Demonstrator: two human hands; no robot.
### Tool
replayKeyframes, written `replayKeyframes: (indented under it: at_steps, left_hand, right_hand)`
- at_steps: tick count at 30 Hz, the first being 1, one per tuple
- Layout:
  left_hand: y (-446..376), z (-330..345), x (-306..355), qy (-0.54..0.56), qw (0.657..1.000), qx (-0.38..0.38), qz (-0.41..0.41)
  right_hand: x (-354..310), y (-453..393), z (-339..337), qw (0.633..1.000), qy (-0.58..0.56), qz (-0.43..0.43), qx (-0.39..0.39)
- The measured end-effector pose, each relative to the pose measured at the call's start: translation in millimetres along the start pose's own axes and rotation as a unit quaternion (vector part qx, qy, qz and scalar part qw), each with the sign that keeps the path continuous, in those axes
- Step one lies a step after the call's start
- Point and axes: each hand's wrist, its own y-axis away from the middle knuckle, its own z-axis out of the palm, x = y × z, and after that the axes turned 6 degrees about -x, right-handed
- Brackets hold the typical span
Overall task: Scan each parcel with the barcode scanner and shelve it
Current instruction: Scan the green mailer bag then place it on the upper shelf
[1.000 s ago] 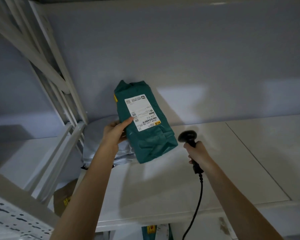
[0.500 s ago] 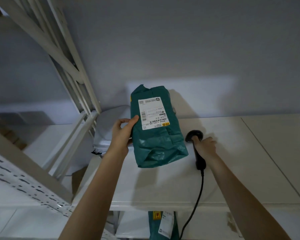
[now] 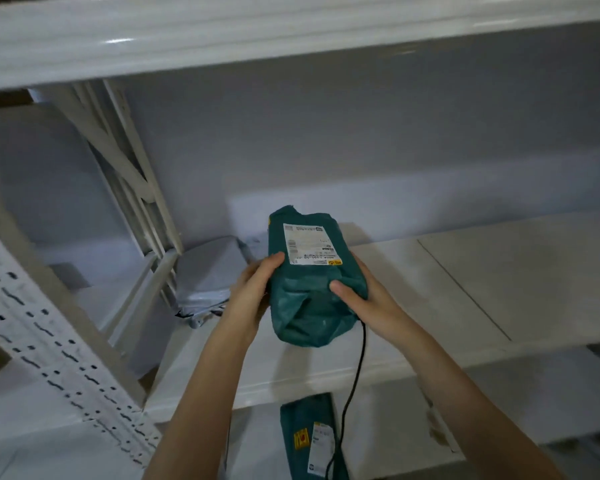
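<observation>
Your green parcel point(image 3: 312, 285) sits upright over the white shelf point(image 3: 465, 282), label facing you. The scanner's black cable point(image 3: 355, 372) dangles below it.

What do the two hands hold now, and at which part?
Both hold the green parcel at its lower half: left hand on its left edge, right hand on its right side, thumb on the front.

Two green parcels point(image 3: 312, 292) point(image 3: 309, 441), one grey parcel point(image 3: 208, 275), two hands point(image 3: 253, 292) point(image 3: 364, 299)

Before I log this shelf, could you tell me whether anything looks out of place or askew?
Only small things: the grey plastic mailer bag lies slumped and crumpled in the shelf's left corner, and the black scanner cable dangles over the front edge. The scanner itself is hidden.
</observation>
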Motion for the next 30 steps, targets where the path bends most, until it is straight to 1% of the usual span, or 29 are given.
replayKeyframes:
  at_steps: [1,2,5,7,10,12,18,26,30]
  left_hand:
    - [18,3,2,-0.018,0.999,-0.046,0.012]
    - [35,4,4,-0.047,0.996,-0.077,0.027]
    - [80,8,8,-0.133,0.980,-0.127,0.069]
    - [105,17,12,-0.161,0.975,-0.122,0.090]
    - [135,36,21,-0.164,0.973,-0.099,0.131]
    - [151,48,27,-0.169,0.967,-0.104,0.159]
    - [193,84,50,-0.152,0.959,-0.089,0.221]
    - [232,161,97,-0.146,0.938,-0.091,0.300]
    - [240,195,120,-0.142,0.928,-0.070,0.337]
  right_hand:
    - [-8,13,5,1.000,-0.006,-0.003,0.024]
    - [-16,27,10,0.999,-0.016,-0.003,0.044]
    - [-43,66,25,0.997,-0.031,-0.018,0.071]
    - [-64,89,30,0.996,-0.013,-0.030,0.083]
    - [-95,117,33,0.992,0.006,-0.047,0.113]
    - [-112,134,31,0.990,0.022,-0.060,0.124]
    - [-160,181,16,0.985,0.057,-0.112,0.116]
    - [-226,230,-39,0.972,0.075,-0.177,0.132]
    - [-258,234,-68,0.966,0.083,-0.208,0.126]
